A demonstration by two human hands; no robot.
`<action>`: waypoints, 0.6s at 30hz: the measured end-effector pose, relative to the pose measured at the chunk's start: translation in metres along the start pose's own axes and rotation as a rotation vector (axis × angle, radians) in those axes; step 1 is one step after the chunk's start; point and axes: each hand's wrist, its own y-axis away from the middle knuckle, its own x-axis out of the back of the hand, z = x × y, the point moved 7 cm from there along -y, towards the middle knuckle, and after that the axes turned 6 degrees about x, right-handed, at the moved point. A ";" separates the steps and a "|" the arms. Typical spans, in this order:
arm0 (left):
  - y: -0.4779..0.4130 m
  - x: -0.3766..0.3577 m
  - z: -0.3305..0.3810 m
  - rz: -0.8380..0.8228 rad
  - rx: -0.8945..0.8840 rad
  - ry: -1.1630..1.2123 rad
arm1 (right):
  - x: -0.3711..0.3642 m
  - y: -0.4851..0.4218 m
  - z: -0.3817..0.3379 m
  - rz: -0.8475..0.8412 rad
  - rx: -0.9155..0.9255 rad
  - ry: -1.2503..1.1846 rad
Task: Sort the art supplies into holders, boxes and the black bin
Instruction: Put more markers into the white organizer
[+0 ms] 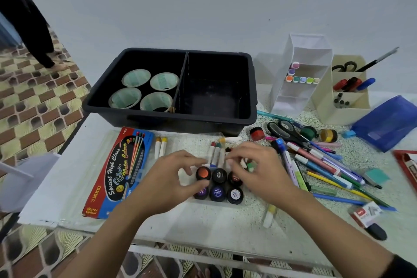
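Risks, judged from the layout:
- The paint jars (pixel 217 192) sit in a tight two-by-three block, touching. The left hand (pixel 178 174) is on the orange-lid jar (pixel 203 173) at the block's 10 o'clock corner. A skewed lift could drag or tip its neighbour. I can't tell whether the lids are tight, and a loose one means spilled paint.
- Both hands crowd one spot and nearly meet at the block's 12 o'clock. A knuckle bump could topple the paint tubes (pixel 215 153) lined up there.
- The right forearm passes just beside the pen pile (pixel 327 169) at 3 o'clock. A sideways sweep would scatter the pens towards the tabletop (pixel 225 219) edge.
- A stray tube (pixel 269 215) at 5 o'clock lies near the front edge, so a sleeve could roll it off.

Pose: both forearms come in from 6 o'clock and converge, palms down. The left hand has its thumb under the orange-lid jar and its fingers over it, clamped on. The right hand (pixel 255 171) has its fingers curled down over small loose tubes (pixel 249 166). It's blurred, so I can't tell whether it grips them.

Targets: the black bin (pixel 252 88) is at 12 o'clock, with tape rolls (pixel 135 78) in its left compartment. The clear holder (pixel 302 97) and cream holder (pixel 345 113) are at 2 o'clock.
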 end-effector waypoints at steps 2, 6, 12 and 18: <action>-0.010 -0.003 0.017 -0.007 -0.044 0.017 | 0.020 0.011 0.008 0.051 0.007 0.041; -0.040 -0.026 0.054 -0.042 -0.142 0.010 | 0.043 0.031 0.023 -0.027 0.013 0.178; -0.091 -0.079 0.103 -0.156 -0.318 -0.184 | 0.046 0.062 0.049 -0.172 -0.037 0.339; -0.123 -0.105 0.113 -0.222 -0.320 -0.449 | 0.044 0.070 0.056 -0.098 -0.038 0.306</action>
